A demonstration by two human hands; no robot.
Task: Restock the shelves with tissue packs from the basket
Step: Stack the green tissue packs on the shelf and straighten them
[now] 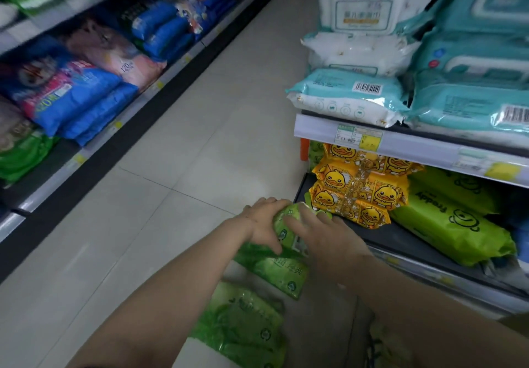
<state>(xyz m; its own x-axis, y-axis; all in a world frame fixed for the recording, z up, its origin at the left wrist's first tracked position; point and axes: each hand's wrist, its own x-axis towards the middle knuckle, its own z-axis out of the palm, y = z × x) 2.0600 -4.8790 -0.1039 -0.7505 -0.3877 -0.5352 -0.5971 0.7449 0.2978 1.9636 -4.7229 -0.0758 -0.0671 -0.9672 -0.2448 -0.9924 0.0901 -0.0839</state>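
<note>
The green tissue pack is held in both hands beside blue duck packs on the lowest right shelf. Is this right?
Only the colour is wrong: the duck packs are yellow. The head view shows left hand and right hand holding the green tissue pack beside them.

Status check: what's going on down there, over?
Left hand and right hand hold green tissue pack at bottom shelf edge. Yellow duck packs close beside.

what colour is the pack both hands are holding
Light green pack, held by the left hand and right hand; head view.
</note>
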